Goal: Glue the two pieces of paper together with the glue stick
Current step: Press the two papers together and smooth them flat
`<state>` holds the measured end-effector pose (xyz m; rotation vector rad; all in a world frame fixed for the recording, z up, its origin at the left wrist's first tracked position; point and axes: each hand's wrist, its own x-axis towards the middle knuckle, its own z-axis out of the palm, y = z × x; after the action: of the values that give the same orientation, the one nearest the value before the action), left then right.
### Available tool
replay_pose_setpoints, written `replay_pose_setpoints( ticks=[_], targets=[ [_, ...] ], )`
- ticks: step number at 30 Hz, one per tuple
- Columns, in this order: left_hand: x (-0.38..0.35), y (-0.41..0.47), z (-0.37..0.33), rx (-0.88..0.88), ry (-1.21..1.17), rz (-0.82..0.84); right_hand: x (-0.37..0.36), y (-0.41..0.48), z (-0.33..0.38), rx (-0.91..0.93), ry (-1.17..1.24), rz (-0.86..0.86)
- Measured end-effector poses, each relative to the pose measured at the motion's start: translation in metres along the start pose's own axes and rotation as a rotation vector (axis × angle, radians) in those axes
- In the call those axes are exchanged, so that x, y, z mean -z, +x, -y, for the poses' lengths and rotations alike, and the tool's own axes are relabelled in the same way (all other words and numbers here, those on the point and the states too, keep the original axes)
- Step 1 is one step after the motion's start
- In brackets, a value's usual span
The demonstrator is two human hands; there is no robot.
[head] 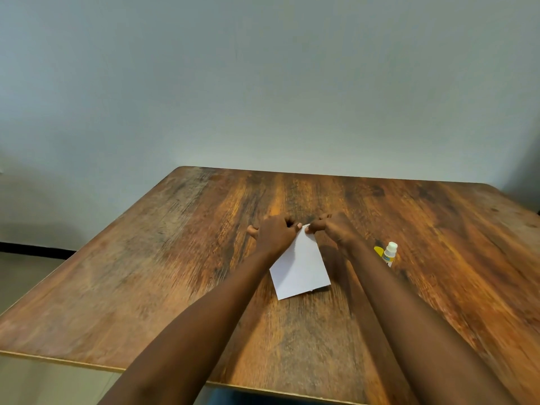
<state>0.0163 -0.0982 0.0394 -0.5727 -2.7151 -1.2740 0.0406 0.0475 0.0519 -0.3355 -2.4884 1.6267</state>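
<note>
White paper (pixel 299 268) lies on the wooden table (pixel 152 282), one sheet on top of another; a sliver of the lower sheet shows at the near edge. My left hand (pixel 273 235) rests over the paper's far left corner with its fingers curled on the edge. My right hand (pixel 333 228) pinches the far edge of the paper right beside it. The glue stick (pixel 389 254) stands uncapped on the table to the right of my right forearm, with its yellow cap (pixel 378 251) lying just left of it.
The table's far edge meets a pale wall (pixel 263 83). Its left edge drops off to the floor (pixel 26 276). The near edge runs under my forearms.
</note>
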Motion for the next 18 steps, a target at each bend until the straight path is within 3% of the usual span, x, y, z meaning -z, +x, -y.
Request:
replay_pose_setpoints(
  ticks=[6, 12, 18],
  targets=[
    [-0.005, 0.002, 0.003, 0.106, 0.061, 0.018, -0.003, -0.006, 0.0, 0.023, -0.002, 0.096],
    [-0.007, -0.001, 0.008, 0.213, 0.024, -0.077, -0.01, -0.008, -0.007, -0.051, -0.003, 0.105],
    [-0.003, -0.002, 0.01, 0.146, -0.044, -0.026, -0.011, -0.008, -0.006, -0.046, -0.044, 0.114]
  ],
)
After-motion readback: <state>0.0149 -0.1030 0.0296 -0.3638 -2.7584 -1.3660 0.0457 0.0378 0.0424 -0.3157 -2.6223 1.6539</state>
